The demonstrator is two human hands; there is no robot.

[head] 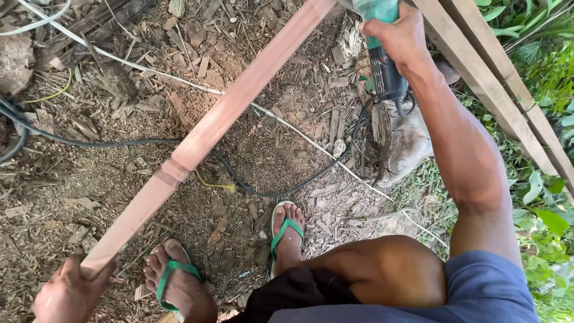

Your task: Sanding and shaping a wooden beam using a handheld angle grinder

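Ground: you stand on bare earth [72, 197] strewn with wood chips and shavings, in green sandals. Plant both feet flat before the tool meets the wood; loose chips slide underfoot.
Long plank: the reddish wooden plank [233, 104] runs from lower left to the top of the view, above the ground, with a shallow notch cut across it near its lower third. Keep it steady and at one angle so the work stays even along the grain.
Stacked boards: pale boards [496, 84] lean at the upper right, just beside your right forearm. Mind your elbow against them.
Left hand: your left hand [69, 293] grips the plank's near end, fingers wrapped around it. Hold firm and keep this hand well apart from the tool's working end.
Right hand: your right hand [400, 39] is clamped on the green-and-black power tool [382, 60], which sits beside the plank's upper stretch; its head is cut off by the frame, so you cannot tell whether it touches the wood. A single-handed grip calls for a straight wrist and light pressure.
Cable: the black power cable [263, 191] loops under the plank and near your foot. Keep it behind the tool and clear of your sandals.
White cord: a thin white cord [299, 133] crosses the ground below the plank; avoid snagging it.
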